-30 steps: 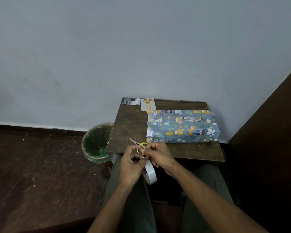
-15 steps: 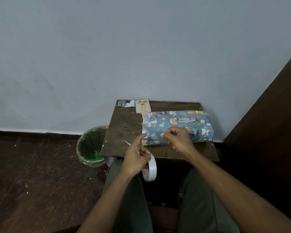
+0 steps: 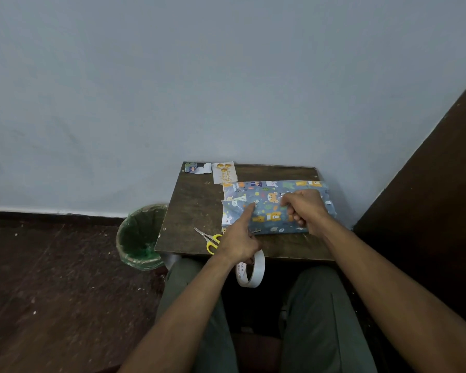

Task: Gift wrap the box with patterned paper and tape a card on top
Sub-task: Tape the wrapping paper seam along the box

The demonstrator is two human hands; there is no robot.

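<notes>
Bare grey-blue wall and a dark floor frame a small wooden table (image 3: 197, 208) pushed against the skirting, with the person seated at its 6 o'clock edge.

Nearest to them, a roll of white tape (image 3: 250, 271) hangs below the table edge, hooked on the lower fingers of the left hand (image 3: 238, 242). That hand's index finger is stretched out toward 12 o'clock, its tip pressing on the wrapped box (image 3: 269, 211). A second ago both hands were down at the table's near edge, busy with the roll; now they have come up onto the parcel. I'd guess a freshly cut strip is being stuck down over the seam, though the strip itself is too clear or too small to make out.

Yellow-handled scissors (image 3: 210, 239) lie flat on the table at the left hand's 9 o'clock, blades pointing away to the upper left.

Further in, the right hand (image 3: 304, 208) sits on the box with fingers curled under, the thumb and forefinger seeming to pinch or press something at the paper's top face. The box fills the table's right half, fully covered in blue animal-print paper.

Beyond it, at the table's far edge near 11 o'clock, the card (image 3: 224, 172) waits untaped, a paper offcut (image 3: 198, 168) beside it. A green-lined bin (image 3: 140, 236) stands on the floor at 9 o'clock.
</notes>
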